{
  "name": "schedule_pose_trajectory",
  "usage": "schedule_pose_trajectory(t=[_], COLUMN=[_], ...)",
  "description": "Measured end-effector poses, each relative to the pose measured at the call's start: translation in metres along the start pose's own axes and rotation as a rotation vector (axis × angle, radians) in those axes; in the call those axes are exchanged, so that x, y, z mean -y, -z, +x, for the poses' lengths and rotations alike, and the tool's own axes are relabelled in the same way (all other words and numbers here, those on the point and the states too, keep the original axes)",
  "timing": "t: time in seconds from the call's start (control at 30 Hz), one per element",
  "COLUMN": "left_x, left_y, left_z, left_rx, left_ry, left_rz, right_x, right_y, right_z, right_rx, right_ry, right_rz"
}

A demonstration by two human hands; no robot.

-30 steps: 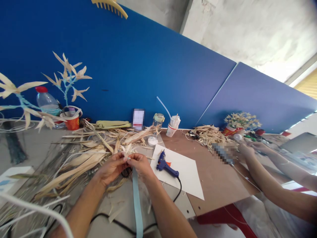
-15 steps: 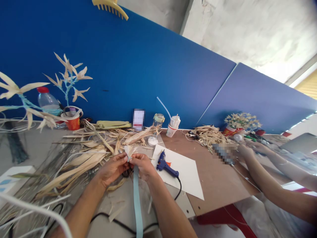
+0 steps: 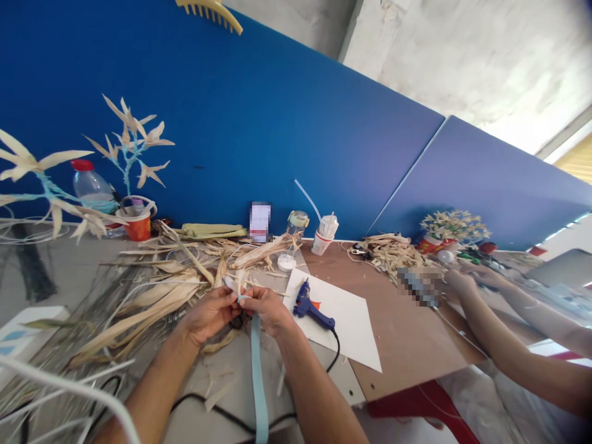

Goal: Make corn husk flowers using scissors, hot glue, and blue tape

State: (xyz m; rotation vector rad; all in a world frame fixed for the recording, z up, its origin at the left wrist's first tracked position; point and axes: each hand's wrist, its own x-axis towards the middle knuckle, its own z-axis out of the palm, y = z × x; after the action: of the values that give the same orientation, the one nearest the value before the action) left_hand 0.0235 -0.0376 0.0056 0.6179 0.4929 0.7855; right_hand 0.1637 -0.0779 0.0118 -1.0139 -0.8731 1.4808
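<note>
Near the table's front, my left hand is closed in a pinch on a small pale husk flower. My right hand pinches the end of a light blue strip against the flower's base. The strip hangs down from my fingers past the table edge. The two hands nearly touch at the fingertips, and the flower's petals point up between them. Fingers partly hide where the strip meets the flower. A blue glue gun lies on a white sheet to the right of my hands.
Dried husks cover the table at left, beside a white box. Husk flowers on blue stems stand by a red cup. Behind are a phone, a jar and a white cup. Another person's hands work at right.
The flower between my fingertips has turned slightly, and its petals show at a different angle. Both hands stay in nearly the same place, and the strip still hangs down.
</note>
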Motion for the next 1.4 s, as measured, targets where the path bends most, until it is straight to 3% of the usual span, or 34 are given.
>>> schedule_pose_trajectory(t=[0.33, 0.63, 1.0, 1.33, 1.4], left_x=[-0.009, -0.006, 0.002, -0.001, -0.001], left_y=[0.000, 0.005, 0.004, -0.005, -0.005], left_z=[-0.003, 0.000, 0.004, -0.007, -0.007], left_rx=[0.019, 0.000, -0.045, 0.168, 0.162], left_ry=[0.005, -0.031, -0.016, -0.064, -0.079], left_rz=[0.086, 0.152, 0.145, 0.031, 0.054], right_x=[-0.004, -0.002, -0.010, 0.002, 0.001], right_y=[0.002, 0.000, -0.009, -0.004, -0.001], right_z=[0.001, -0.001, -0.004, -0.004, -0.003], right_rx=[-0.016, 0.031, -0.206, 0.081, 0.124], right_ry=[-0.036, -0.029, 0.146, 0.025, 0.002], right_rz=[-0.040, 0.097, -0.319, 0.193, 0.260])
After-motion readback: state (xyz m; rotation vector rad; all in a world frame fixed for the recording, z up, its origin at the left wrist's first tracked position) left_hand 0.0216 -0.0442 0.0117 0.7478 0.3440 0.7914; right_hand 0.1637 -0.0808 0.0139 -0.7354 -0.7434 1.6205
